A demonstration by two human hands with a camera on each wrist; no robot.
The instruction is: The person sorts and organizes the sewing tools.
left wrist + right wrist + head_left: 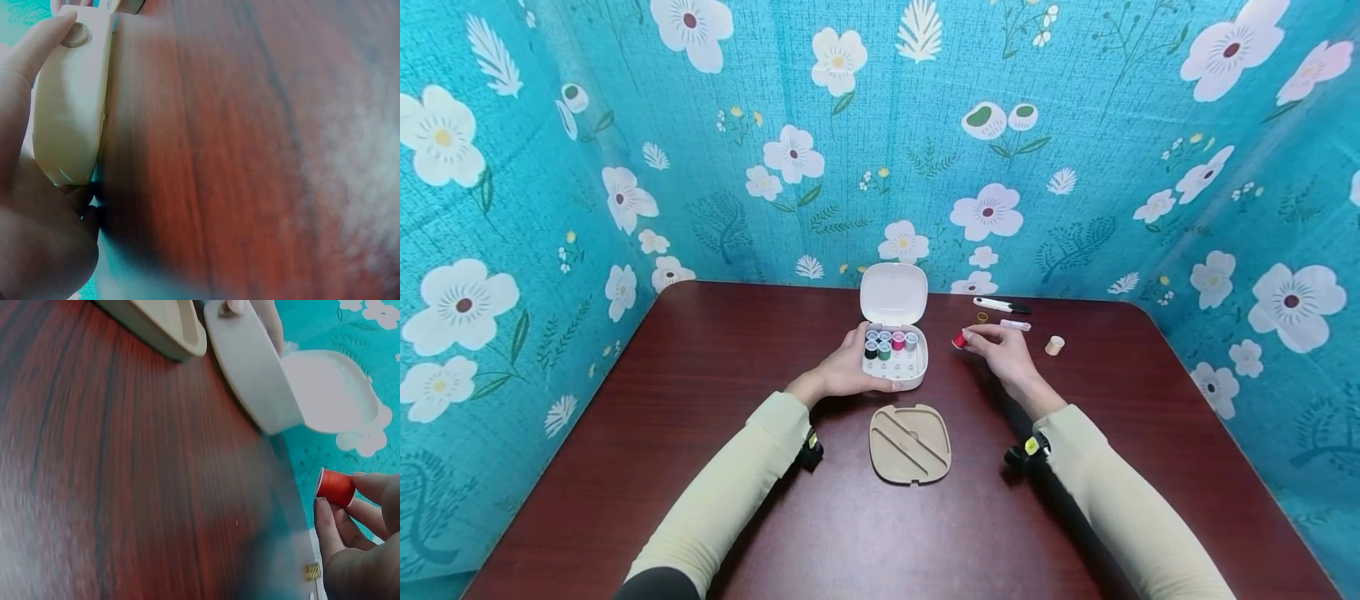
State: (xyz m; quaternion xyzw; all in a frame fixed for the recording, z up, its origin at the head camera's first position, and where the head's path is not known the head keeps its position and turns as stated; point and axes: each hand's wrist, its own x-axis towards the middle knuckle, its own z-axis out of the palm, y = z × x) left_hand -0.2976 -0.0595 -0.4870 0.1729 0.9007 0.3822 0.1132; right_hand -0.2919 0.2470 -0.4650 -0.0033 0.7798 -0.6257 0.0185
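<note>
My left hand (841, 368) grips the left side of a white sewing box (914, 381), its thumb along the front near a round button (76, 35) in the left wrist view. The box's lid (893, 293) stands up at the back. Inside are several thread spools (884, 351) in black, green, pink and pale colours, with bare pegs in the front rows. To the right of the box, my right hand (1009, 358) pinches a red thread spool (337, 487) between thumb and fingertips. The spool is tilted on its side, apart from the box.
A beige divided tray (910, 446) lies in front of the box. Behind and right of my right hand are a black-and-white slim tool (1002, 306), a small gold ring (982, 317), a pale pink-white item (1015, 325) and a beige spool (1055, 345). Floral cloth (820, 100) walls the table.
</note>
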